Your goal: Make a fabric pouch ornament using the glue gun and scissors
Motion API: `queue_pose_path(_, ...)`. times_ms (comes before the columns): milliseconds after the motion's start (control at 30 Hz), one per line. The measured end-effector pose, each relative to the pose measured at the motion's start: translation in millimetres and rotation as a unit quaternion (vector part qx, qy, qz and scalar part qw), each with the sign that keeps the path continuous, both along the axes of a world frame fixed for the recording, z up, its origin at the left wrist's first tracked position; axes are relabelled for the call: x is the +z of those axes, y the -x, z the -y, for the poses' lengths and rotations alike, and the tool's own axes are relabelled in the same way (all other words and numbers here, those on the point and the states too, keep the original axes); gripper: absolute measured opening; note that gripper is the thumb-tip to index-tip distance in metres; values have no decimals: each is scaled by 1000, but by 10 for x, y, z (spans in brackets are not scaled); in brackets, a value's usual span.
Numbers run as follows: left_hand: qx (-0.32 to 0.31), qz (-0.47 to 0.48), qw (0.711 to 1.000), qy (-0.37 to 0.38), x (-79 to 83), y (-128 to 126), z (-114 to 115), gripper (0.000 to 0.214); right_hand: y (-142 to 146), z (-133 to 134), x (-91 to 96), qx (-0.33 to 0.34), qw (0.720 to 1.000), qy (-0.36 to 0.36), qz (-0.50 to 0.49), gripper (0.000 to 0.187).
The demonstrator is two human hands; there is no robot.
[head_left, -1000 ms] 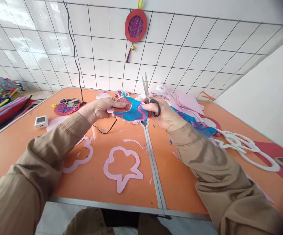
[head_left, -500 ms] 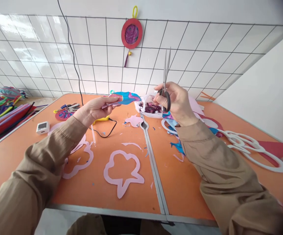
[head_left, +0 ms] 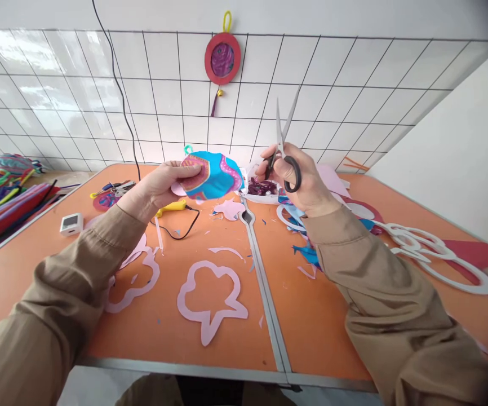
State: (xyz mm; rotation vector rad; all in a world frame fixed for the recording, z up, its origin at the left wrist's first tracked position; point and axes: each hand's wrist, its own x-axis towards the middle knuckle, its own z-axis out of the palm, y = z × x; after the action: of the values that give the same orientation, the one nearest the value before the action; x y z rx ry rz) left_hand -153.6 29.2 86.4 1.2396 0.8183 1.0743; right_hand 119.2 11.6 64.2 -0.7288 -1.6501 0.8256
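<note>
In the head view, a blue patterned cloth [head_left: 216, 177] is held up above the far half of the orange table [head_left: 142, 338], pinched between thumb and fingers of the left hand [head_left: 162, 183]. Scissors [head_left: 280, 144] are gripped by the handles in the right hand [head_left: 309, 183], blades parted and pointed upward. A white bag [head_left: 263, 199] is partly covered by the right hand. Below the left hand, a yellow tool [head_left: 173, 207] is seen; a pink paper outline [head_left: 184, 301] and blue scraps [head_left: 309, 255] are strewn nearer.
</note>
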Motion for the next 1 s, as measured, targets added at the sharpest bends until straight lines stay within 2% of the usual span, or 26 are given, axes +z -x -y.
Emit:
queue_pose_path(67, -1, 11, 1000, -7, -44, -30, 19, 18, 46, 13, -13, 36, 997, 65, -36, 50)
queue_pose_path(133, -11, 13, 1000, -21, -80, -51, 36, 19, 100, 47, -10, 53, 992, 100, -52, 51)
queue_pose_path(300, -31, -26, 996, -75, -138, -77, 79, 30, 255, 178, 32, 63, 992, 110, -30, 48)
queue_pose_path(467, -54, -86, 990, -95, -144, -96, 123, 23, 305, 215, 42, 28, 994, 103, 30, 51)
queue_pose_path(567, -81, -105, 987, -92, -148, -106, 138, 21, 234, 118, -14, -30, 990, 100, 97, 59)
queue_pose_path(633, -98, -124, 984, -87, -163, -113, 146, 19, 170, 40, -57, -71, 977, 116, 164, 62)
queue_pose_path(733, -121, -145, 979, -76, -195, -124, 155, 14, 88, -37, -81, -113, 938, 145, 295, 59)
queue_pose_path(867, -117, -160, 977, -74, -190, -114, 156, 8, 4, -55, -28, -135, 863, 148, 464, 44)
queue_pose_path(1000, -78, -169, 978, -98, -92, -63, 168, 5, -81, -92, -31, -152, 741, 168, 632, 40)
